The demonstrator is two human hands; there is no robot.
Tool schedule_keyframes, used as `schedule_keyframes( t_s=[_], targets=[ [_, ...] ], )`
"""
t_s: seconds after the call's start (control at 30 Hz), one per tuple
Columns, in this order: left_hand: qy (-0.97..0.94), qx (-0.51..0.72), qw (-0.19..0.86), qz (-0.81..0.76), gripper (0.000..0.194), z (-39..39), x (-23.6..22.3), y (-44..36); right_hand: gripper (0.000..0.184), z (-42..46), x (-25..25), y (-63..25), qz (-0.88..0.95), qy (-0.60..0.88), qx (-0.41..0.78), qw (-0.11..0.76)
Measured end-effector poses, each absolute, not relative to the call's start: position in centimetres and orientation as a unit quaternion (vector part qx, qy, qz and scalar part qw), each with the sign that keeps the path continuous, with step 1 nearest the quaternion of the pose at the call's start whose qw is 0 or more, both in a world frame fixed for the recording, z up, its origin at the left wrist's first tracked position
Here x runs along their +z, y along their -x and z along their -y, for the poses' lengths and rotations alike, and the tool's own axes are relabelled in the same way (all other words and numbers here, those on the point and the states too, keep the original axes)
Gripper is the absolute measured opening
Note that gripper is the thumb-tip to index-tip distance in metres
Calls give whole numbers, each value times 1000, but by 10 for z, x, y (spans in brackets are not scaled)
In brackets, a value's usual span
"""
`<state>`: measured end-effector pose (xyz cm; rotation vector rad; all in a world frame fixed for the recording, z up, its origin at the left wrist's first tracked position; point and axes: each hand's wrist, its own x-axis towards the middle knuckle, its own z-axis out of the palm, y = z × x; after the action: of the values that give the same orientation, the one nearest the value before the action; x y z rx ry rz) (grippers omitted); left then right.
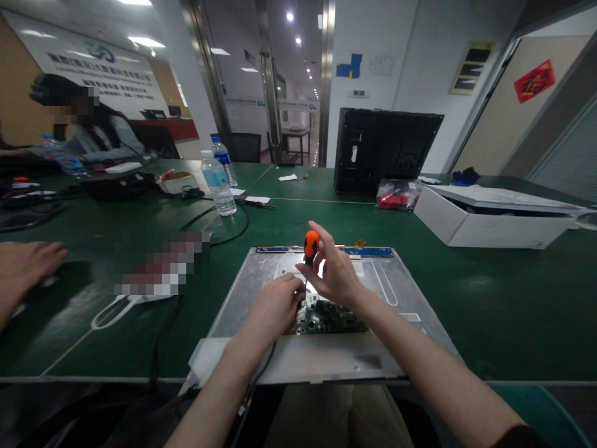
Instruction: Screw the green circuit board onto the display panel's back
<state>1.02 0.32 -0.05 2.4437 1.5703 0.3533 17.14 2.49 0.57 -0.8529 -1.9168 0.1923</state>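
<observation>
A grey metal monitor back panel (401,305) lies flat on the green table in front of me, with a green circuit board (326,317) fixed near its front middle. My right hand (333,270) is closed round a screwdriver with an orange handle (311,241), held upright with its tip down at the board. My left hand (275,305) is curled beside the screwdriver's shaft, fingers pinched at the tip on the board; what they grip is hidden.
A black monitor shell (385,149) stands at the back. A white box (489,218) and a bag of red parts (396,194) lie at right. Two water bottles (217,183) and black cables (224,224) are left of centre. Another person's hand (25,264) rests at far left; a seated person (88,124) is behind.
</observation>
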Motion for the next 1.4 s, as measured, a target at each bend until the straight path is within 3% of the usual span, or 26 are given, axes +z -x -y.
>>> schedule_keyframes(
  t_s=[0.6,0.97,1.17,1.4],
  targets=[
    [-829,125,117,-533,17,-3,0,-11,78,-29,2,-171,792,366,83,480],
    [-829,129,114,-531,16,-1,5,-8,72,-25,8,-173,770,351,78,528],
    [-811,149,73,-561,25,-3,17,13,70,-27,13,-178,749,358,66,553],
    [-808,36,12,-588,27,-20,35,31,64,-28,14,-179,742,362,46,562]
  ],
)
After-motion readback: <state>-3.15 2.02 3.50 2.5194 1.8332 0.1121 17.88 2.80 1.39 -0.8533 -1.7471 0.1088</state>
